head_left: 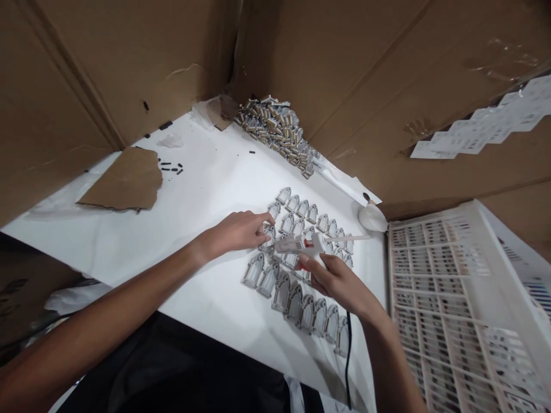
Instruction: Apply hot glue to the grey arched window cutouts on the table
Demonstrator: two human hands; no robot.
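The person's right hand [338,280] is wrapped around a white plastic glue gun [316,245] with a red trigger, its nozzle aimed leftward at a grey, arch-shaped piece [267,238] in the rows on the white tabletop [206,178]. The left hand [241,230] has its thumb and forefinger at that piece; whether they pinch it cannot be told. A heap of small grey-and-tan parts [279,129] lies behind, and a white plastic lattice crate [495,252] stands rightward.
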